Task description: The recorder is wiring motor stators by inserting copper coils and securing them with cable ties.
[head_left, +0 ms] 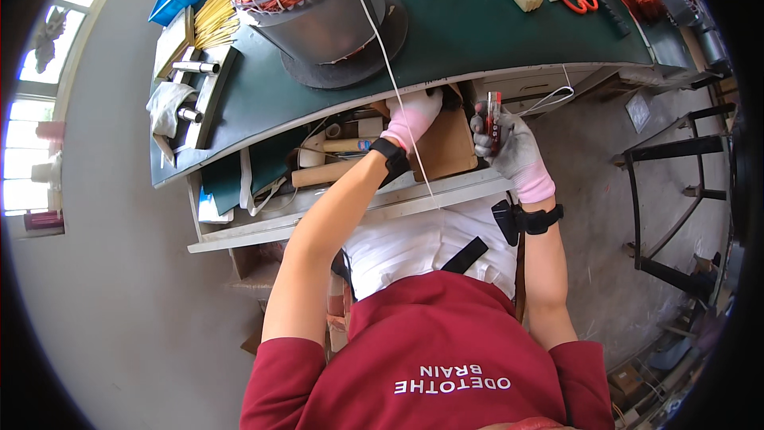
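Fingers (483, 129) of the gloved right hand (509, 147) close around a red-handled tool (493, 121), held just right of the open drawer (350, 207) under the green counter (477, 24); the gloved left hand (412, 118) reaches into that drawer, its fingers curled out of sight, so whether they grip anything cannot be told; a white cord (390, 72) runs from the wound stator (306, 0) on the counter above the drawer, down past the left wrist; a loop of it (549, 99) hangs beside the tool. Judged from this head view, the cord could snag on the wrist or tool and tug the winding; rummaging blind risks a nick from drawer contents.
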The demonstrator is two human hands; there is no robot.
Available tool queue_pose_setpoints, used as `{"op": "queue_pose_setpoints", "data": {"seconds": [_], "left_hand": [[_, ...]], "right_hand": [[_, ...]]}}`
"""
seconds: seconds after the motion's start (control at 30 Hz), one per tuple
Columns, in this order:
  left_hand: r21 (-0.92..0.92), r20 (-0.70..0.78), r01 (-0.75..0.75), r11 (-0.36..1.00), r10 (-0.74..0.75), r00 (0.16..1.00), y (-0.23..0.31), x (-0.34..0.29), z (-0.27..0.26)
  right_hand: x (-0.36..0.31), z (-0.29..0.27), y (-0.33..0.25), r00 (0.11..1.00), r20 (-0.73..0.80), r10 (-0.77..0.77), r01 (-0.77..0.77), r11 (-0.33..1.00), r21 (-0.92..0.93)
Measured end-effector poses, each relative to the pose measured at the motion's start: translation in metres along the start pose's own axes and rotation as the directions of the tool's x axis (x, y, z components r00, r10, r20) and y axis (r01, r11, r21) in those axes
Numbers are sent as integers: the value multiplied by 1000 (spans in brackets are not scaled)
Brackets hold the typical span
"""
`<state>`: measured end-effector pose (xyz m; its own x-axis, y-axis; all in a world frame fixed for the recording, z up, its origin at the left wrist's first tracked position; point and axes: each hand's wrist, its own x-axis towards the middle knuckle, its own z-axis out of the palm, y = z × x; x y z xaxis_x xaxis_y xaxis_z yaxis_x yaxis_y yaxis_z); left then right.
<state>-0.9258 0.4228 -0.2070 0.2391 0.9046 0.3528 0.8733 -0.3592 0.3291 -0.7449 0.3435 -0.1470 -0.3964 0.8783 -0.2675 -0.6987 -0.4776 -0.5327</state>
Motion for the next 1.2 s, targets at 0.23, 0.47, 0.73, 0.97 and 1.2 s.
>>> {"op": "queue_pose_setpoints", "data": {"seconds": [0.23, 0.47, 0.73, 0.97, 1.2], "left_hand": [[21, 139, 43, 999, -45, 989, -15, 1, -3], [-62, 514, 244, 968, -178, 839, 3, 8, -50], [-180, -49, -244, 953, 239, 970, 0, -3, 11], [43, 246, -16, 999, 5, 969, 20, 3, 7], [63, -45, -140, 988, 143, 989, -3, -4, 28]], "right_hand": [[4, 15, -2, 993, -116, 36, -25, 995, 94], [14, 19, -2, 989, -138, 56, -34, 988, 153], [28, 10, 4, 1000, -12, 8, -5, 977, 212], [32, -6, 7, 1000, -1, -11, 11, 963, 270], [38, -9, 17, 982, -185, 24, 5, 988, 152]]}}
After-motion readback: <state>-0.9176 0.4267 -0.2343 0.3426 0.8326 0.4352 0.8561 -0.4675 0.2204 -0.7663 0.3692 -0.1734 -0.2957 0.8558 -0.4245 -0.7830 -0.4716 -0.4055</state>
